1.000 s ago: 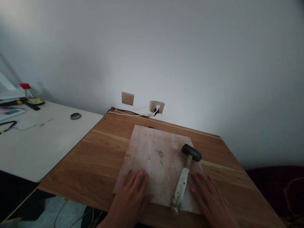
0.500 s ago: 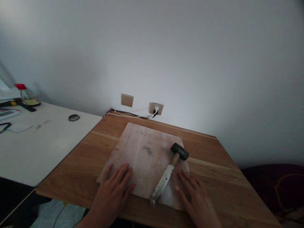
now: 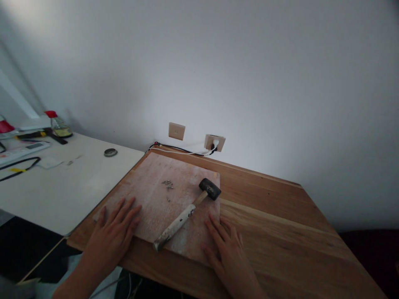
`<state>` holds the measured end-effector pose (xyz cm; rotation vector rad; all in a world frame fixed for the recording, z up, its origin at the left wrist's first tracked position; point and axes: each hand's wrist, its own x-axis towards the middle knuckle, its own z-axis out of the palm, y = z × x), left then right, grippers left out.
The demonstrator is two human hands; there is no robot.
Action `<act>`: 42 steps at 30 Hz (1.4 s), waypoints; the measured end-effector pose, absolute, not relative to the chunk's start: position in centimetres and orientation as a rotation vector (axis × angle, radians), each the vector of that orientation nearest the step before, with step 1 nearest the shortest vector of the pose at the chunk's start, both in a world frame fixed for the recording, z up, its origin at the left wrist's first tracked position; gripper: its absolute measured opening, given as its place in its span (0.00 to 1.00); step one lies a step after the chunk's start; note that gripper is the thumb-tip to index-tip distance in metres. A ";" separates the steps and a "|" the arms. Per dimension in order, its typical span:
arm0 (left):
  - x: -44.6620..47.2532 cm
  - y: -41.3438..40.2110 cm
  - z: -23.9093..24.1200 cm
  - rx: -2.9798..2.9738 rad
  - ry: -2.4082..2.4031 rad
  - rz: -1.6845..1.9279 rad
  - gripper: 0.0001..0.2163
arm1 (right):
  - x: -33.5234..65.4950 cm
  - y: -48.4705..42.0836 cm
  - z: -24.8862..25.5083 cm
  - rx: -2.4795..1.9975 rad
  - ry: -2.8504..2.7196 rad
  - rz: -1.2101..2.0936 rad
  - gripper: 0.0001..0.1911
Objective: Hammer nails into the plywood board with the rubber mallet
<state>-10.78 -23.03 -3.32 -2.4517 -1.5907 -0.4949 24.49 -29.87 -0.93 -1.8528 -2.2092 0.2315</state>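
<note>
Mallet (image 3: 179,221) with black cylindrical head and white-coated wooden handle lies diagonally on a pale pinkish wooden board (image 3: 156,207), between left hand (image 3: 110,234) and right hand (image 3: 229,251). Left: fingers spread, resting on board. Right: slightly spread, at board edge. Small silvery metal pieces (image 3: 168,183) ahead-right of left hand.

Broad open room is left on the bench (image 3: 280,241) to the right of the board (image 3: 152,207), where sideways passage is unobstructed. Only a narrow strip is left along the board's left side. Low, straight movement between the left hand (image 3: 114,230) and the right hand (image 3: 229,249) is barred by the mallet (image 3: 183,216), laid diagonally. The small metal pieces (image 3: 168,184) can be approached from the left without the mallet being crossed. Farther back, reach is limited by the wall (image 3: 199,74).
</note>
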 end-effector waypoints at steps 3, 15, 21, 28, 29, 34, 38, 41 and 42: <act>-11.1 -22.5 -3.1 -2.436 -1.601 -0.498 0.25 | 24.2 -29.6 -1.3 -1.850 -2.241 0.148 0.27; -9.3 -22.1 -3.7 -2.386 -1.577 -0.342 0.30 | 26.2 -29.9 -2.3 -1.806 -2.235 -0.134 0.22; -4.2 -24.8 -3.7 -2.527 -1.337 -0.440 0.32 | 31.1 -31.8 -2.8 -1.895 -2.105 -0.316 0.24; 2.5 -28.0 -2.4 -2.714 -1.123 -0.514 0.32 | 37.6 -34.5 -1.5 -2.034 -1.856 -0.358 0.26; 3.1 -28.0 -2.1 -2.757 -1.095 -0.516 0.32 | 37.8 -34.7 -1.3 -2.056 -1.781 -0.310 0.27; 4.8 -25.8 -1.2 -2.913 -1.080 -0.493 0.22 | 36.4 -34.3 -0.1 -2.133 -1.504 0.243 0.30; 5.7 -22.8 -1.5 -2.908 -0.984 -0.463 0.22 | 35.2 -32.6 0.5 -2.119 -1.466 0.513 0.25; 5.7 -21.6 -2.2 -2.911 -0.915 -0.427 0.24 | 35.5 -32.2 1.1 -1.957 -1.101 0.685 0.30; 5.6 -21.4 -2.4 -2.912 -0.903 -0.425 0.25 | 35.7 -32.3 1.3 -1.854 -0.928 0.754 0.33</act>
